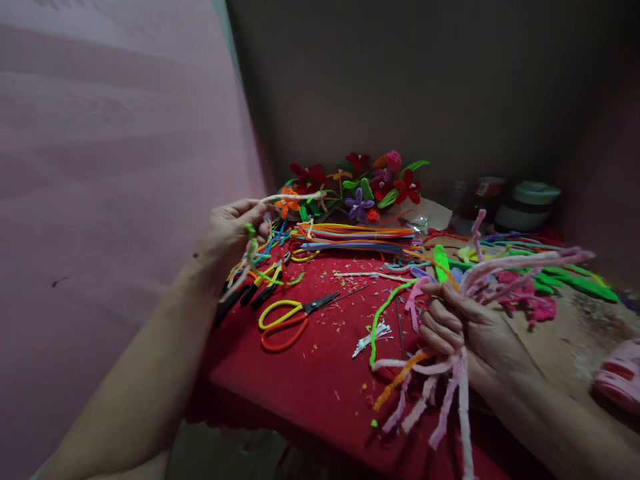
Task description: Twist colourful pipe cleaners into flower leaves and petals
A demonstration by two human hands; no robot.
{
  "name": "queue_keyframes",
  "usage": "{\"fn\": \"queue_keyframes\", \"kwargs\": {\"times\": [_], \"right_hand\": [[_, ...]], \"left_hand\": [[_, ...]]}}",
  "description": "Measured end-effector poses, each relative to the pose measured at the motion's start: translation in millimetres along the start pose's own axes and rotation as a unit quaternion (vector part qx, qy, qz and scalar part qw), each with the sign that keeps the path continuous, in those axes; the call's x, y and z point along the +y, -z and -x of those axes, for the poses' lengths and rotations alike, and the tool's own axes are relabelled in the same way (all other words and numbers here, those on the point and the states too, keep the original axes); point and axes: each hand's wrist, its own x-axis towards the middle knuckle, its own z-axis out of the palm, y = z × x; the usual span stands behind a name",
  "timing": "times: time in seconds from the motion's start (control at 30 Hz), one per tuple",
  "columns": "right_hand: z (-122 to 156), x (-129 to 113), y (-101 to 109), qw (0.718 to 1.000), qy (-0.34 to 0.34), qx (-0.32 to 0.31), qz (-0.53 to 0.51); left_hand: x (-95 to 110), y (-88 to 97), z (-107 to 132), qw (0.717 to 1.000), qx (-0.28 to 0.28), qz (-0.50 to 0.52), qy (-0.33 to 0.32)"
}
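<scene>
My left hand (231, 232) is raised at the left of the table, its fingers closed on a white pipe cleaner (295, 197) that points right. Short green and pale pieces (247, 257) hang below that palm; whether the fingers grip them too is unclear. On the right, my right hand (463, 323) is wrapped round a bunch of pink pipe cleaners (520, 264), with an orange one (400, 385) among them. Their ends stick out above and below the fist. A bright green pipe cleaner (376, 327) bends close beside this bunch. Scissors (285, 325) with yellow and red handles lie between my hands.
Pliers (267, 283) lie below my left hand. Behind are a stack of coloured pipe cleaners (357, 237) and a heap of pipe-cleaner flowers (357, 190). Scraps litter the red tablecloth (300, 393). A lidded container (529, 203) stands back right; a pink clog (620, 377) is at the right edge.
</scene>
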Motion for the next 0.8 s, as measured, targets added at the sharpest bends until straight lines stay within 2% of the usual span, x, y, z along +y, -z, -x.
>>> {"fn": "queue_keyframes", "kwargs": {"times": [0.07,0.13,0.2,0.27,0.3,0.37,0.4,0.5,0.57,0.67,0.73,0.8], "right_hand": [[1.6,2.9,-2.1,1.0,-0.008,0.003,0.004],[4.1,6.7,-4.8,1.0,-0.02,0.008,0.015],[6.6,11.0,-7.1,0.999,-0.033,0.015,0.031],[7.7,14.6,-8.0,0.997,-0.05,0.028,0.043],[7.7,15.7,-7.8,0.996,-0.061,0.037,0.045],[6.3,15.4,-6.5,0.995,-0.074,0.055,0.043],[5.2,13.8,-5.7,0.995,-0.071,0.061,0.039],[2.2,4.9,-4.3,0.997,-0.011,0.08,0.02],[1.2,-1.4,-4.3,0.995,0.033,0.091,0.006],[1.0,-6.1,-4.6,0.995,0.048,0.093,-0.007],[1.5,-6.3,-4.4,0.997,0.032,0.074,0.0],[2.4,-5.7,-4.0,0.998,0.023,0.046,0.018]], "left_hand": [[11.6,-25.2,13.9,0.995,-0.024,-0.066,-0.072],[18.2,-57.2,37.8,0.976,-0.095,-0.134,-0.144],[19.3,-90.6,66.8,0.922,-0.174,-0.217,-0.27],[17.0,-119.2,93.4,0.835,-0.238,-0.3,-0.395],[15.5,-129.8,103.5,0.802,-0.265,-0.316,-0.432],[12.2,-141.2,114.9,0.776,-0.285,-0.332,-0.455],[10.2,-141.4,115.8,0.777,-0.283,-0.335,-0.452],[0.7,-122.1,102.4,0.819,-0.259,-0.341,-0.382],[-9.3,-98.8,84.8,0.864,-0.242,-0.338,-0.285],[-26.2,-63.9,58.4,0.896,-0.197,-0.379,-0.123],[-35.7,-47.1,47.9,0.913,-0.219,-0.343,-0.021],[-41.9,-36.5,44.5,0.94,-0.219,-0.246,0.086]]}}
